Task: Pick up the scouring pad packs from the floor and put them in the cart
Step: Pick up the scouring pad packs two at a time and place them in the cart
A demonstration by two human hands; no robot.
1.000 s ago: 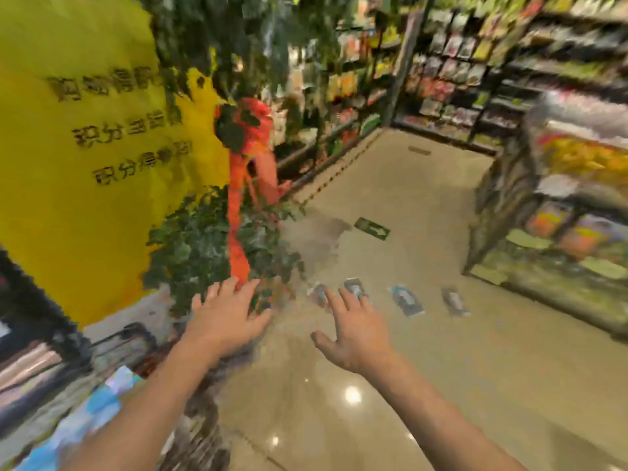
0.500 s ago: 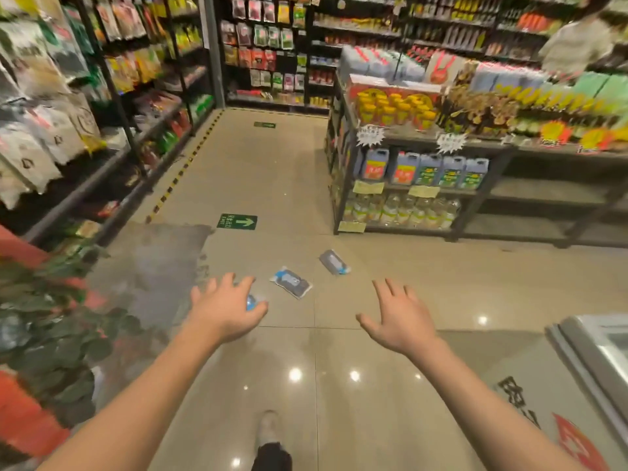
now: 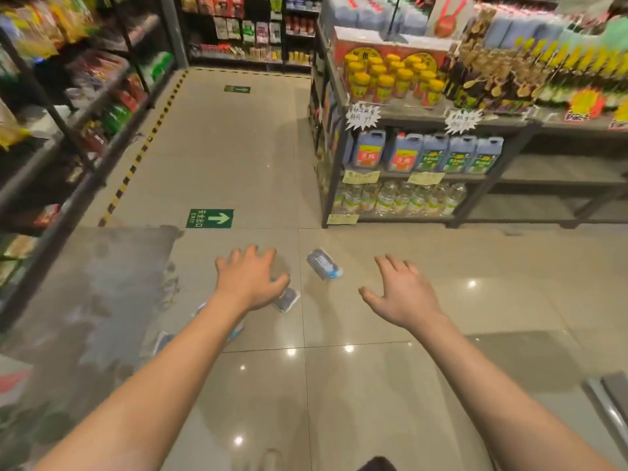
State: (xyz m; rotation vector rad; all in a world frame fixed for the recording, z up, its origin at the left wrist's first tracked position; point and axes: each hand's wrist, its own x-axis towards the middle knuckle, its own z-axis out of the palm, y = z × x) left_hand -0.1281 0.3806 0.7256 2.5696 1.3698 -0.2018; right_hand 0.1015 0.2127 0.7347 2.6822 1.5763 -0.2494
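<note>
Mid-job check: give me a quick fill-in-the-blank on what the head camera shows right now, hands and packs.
1. The scouring pad pack between the two hands lies on the ____.
2. The left hand partly covers another pack, and its grip holds ____.
3. The right hand has its fingers ____.
4. The green floor sign shows a white ____.

Missing words: floor; nothing; spread; arrow
</note>
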